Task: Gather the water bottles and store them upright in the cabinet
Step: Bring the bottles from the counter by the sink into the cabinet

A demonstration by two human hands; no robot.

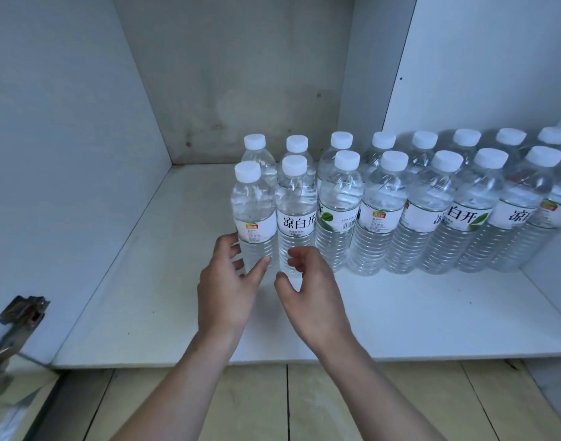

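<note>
Several clear water bottles with white caps stand upright in two rows on the white cabinet shelf (pixel 400 313), from the middle to the right wall. My left hand (pixel 225 288) curves round the lower part of the leftmost front bottle (pixel 255 214), fingers on its left side and thumb across its front. My right hand (pixel 314 291) hovers just in front of the base of the second front bottle (pixel 296 218). Its fingers are loosely curled and its thumb is spread. I cannot tell whether it touches the bottle.
The shelf's left half (pixel 152 265) holds nothing, bounded by the left cabinet wall (pixel 66 154) and the stained back panel (pixel 241 90). A metal door hinge (pixel 18 316) sticks out at the lower left. A wooden floor (pixel 336 405) lies below the shelf edge.
</note>
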